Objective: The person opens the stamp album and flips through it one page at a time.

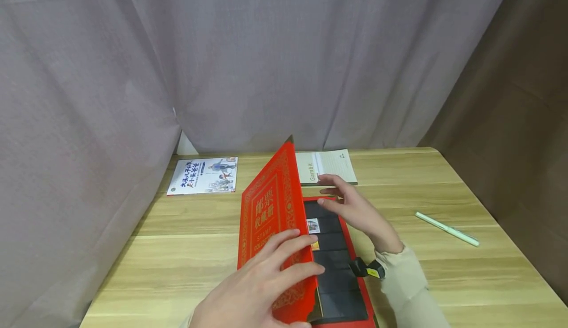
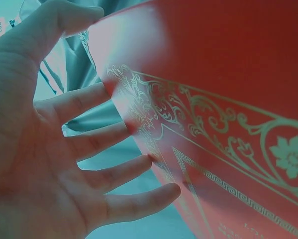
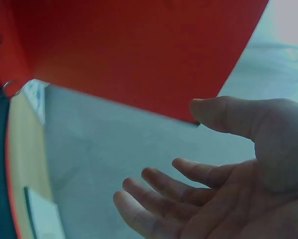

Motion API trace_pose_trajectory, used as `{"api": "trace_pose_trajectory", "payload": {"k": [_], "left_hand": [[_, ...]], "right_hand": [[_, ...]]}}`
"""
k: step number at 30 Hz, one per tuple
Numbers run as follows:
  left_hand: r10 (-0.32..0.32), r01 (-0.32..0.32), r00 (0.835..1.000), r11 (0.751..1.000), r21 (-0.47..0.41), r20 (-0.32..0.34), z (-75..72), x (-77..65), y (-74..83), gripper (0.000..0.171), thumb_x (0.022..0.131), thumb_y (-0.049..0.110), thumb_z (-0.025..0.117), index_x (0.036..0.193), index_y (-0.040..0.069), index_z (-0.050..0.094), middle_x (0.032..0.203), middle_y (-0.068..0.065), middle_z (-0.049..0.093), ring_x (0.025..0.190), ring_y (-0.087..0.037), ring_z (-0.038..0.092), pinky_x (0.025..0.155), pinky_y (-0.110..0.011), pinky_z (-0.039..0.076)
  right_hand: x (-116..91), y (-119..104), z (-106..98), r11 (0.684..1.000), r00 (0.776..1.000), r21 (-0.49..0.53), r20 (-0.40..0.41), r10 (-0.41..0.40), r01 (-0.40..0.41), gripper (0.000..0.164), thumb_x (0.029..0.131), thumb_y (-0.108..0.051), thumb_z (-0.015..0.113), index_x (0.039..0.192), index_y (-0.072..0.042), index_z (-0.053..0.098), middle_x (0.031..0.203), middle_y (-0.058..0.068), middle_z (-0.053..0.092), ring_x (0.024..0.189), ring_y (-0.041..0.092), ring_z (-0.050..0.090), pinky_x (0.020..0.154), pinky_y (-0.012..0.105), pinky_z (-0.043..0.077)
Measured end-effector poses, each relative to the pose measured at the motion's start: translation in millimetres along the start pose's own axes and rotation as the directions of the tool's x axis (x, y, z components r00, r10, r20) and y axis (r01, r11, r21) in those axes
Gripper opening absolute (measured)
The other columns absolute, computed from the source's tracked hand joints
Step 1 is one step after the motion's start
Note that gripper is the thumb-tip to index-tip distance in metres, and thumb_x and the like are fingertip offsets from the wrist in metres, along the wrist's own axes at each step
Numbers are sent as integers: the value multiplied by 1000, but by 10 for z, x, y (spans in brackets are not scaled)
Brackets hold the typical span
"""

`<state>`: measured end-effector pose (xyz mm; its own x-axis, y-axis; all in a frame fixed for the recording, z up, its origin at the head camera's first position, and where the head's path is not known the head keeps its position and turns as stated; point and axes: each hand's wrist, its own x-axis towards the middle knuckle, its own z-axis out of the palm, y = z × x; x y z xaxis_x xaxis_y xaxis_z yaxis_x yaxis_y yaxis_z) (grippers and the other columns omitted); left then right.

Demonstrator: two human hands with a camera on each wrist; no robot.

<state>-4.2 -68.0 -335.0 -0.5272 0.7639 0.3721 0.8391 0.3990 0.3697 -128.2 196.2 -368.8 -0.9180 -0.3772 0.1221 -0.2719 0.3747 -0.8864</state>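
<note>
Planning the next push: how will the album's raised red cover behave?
The red cover is probably stiff: it stands raised without visible bending. Tilted above the black pages, it may drop toward them if unsupported. Glare in the left-wrist view suggests a smooth, possibly slippery surface.

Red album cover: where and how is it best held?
Probably pinch the red album cover at its raised free edge, coming from the right: it stands tilted open, thin and flat, with both faces reachable there.
</note>
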Motion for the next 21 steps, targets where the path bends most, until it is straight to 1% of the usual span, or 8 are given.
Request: {"api": "trace_pose_trajectory", "payload": {"k": [5,9,13,16,19,21], "left_hand": [[2,-2,1000,1000,12,-14,-29,-36,1,61,88,49,75,141,28,53,159,6,32,143,-19,30,93,-25,51],[-32,33,999,999,-34,11,-74,-85,6,68,84,49,80,142,29,51,161,10,27,144,-17,27,91,-23,52],[-70,73,997,994,-76,31,-123,-142,10,71,84,52,77,145,32,47,163,11,22,145,-18,25,88,-23,54],[-103,109,993,987,-120,50,-155,-181,10,73,85,55,75,147,34,44,163,12,20,145,-18,24,87,-23,54],[-131,137,990,977,-164,46,-180,-214,10,69,87,55,72,147,35,44,163,13,20,145,-18,24,86,-23,55],[-141,144,990,974,-177,26,-196,-241,10,65,89,55,71,146,35,46,162,12,22,144,-18,26,86,-24,55]], "right_hand": [[113,236,9,998,1000,-67,-11,9,-10,54,98,-12,64,145,5,43,138,25,54,126,44,52,100,58,47],[191,399,18,993,1000,-119,3,12,-11,53,97,-12,64,143,8,46,136,26,56,125,46,52,101,60,45],[263,578,19,996,998,-93,53,20,-15,52,96,-12,65,140,10,48,134,29,57,122,48,54,101,58,46],[308,704,23,996,996,-84,80,41,-34,52,95,-11,67,139,11,49,134,31,56,122,49,55,101,58,45],[343,805,37,990,993,-124,86,74,-63,54,92,-11,69,138,11,50,135,32,55,123,50,53,103,60,42],[368,856,50,987,992,-141,89,94,-81,56,91,-11,70,138,11,50,136,33,54,124,51,52,105,62,40]]}}
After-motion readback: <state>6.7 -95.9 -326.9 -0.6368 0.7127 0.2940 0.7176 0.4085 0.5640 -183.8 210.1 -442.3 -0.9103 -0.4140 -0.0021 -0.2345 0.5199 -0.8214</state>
